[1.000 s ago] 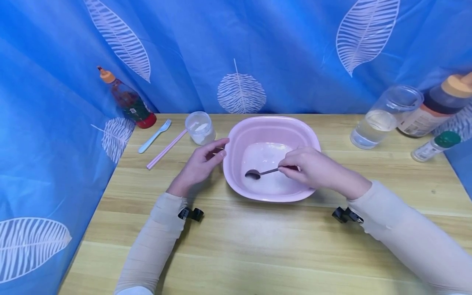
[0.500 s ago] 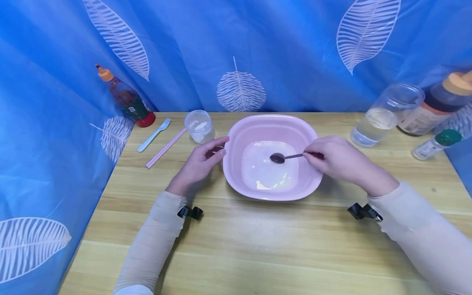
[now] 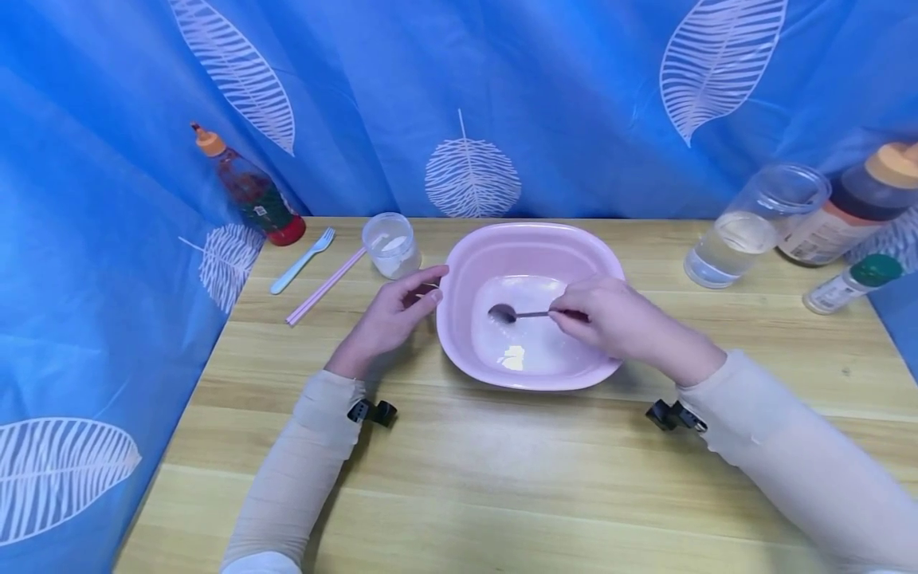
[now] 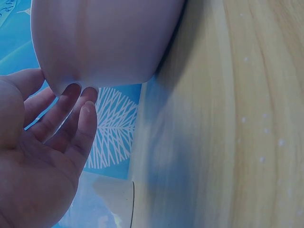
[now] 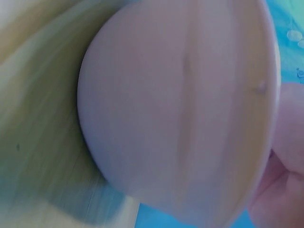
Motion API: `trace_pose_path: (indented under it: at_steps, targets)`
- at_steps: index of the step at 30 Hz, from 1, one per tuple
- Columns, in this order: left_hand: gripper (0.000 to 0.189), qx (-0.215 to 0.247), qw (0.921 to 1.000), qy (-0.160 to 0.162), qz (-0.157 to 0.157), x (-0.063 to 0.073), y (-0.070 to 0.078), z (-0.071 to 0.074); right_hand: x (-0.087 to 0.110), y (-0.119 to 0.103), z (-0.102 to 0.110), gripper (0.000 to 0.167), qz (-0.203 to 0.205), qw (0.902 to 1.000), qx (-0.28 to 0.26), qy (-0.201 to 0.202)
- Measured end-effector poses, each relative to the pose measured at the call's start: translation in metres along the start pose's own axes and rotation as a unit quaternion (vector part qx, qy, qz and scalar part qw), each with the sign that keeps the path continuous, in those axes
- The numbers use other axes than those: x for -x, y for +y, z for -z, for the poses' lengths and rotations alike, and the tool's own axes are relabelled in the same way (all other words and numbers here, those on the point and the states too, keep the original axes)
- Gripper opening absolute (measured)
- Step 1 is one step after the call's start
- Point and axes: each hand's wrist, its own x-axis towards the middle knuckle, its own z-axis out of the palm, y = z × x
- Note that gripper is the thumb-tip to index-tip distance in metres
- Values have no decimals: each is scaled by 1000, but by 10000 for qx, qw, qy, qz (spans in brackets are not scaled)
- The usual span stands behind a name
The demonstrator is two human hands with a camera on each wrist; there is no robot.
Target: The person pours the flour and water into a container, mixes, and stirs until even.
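A pink plastic basin [image 3: 457, 351] stands on the table with a whitish, shiny layer [image 3: 531, 351] across its bottom. My left hand [image 3: 390, 323] rests its thumb and fingertips against the basin's left side, the fingers only slightly bent. The left wrist view shows these fingers [image 4: 84, 126] at the basin's outer wall. Over the right rim reaches my right hand [image 3: 602, 319], pinching a dark spoon [image 3: 505, 313] by its handle. The spoon's bowl lies low inside the basin. From the right wrist the basin's outside [image 5: 156, 104] hides the spoon, and only part of that hand [image 5: 285, 190] shows.
A clear cup of white powder [image 3: 392, 245] stands left of the basin, near pink chopsticks [image 3: 325, 288], a blue fork [image 3: 303, 261] and a red sauce bottle [image 3: 261, 199]. At right are a tall glass of water [image 3: 739, 239], a dark sauce bottle [image 3: 832, 227] and a green-capped shaker [image 3: 853, 283].
The right hand swings the spoon inside the basin, first back and to the right, then left again. The left hand keeps its place at the basin's side.
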Motion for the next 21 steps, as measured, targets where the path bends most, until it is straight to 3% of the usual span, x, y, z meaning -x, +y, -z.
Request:
trace_pose_path:
  at_steps: [4,9,21]
  targets:
    - [46,-47,10000,-4,26,-1,0,-1,7,-5,2,12,366,9991,-122,-188]
    - [46,-18,10000,29,80,-1,1,-1,16,-4,8,12,446,9985,-104,-303]
    - [46,-31,10000,23,88,0,-1,0,17,13,11,9,-308,9989,286,227]
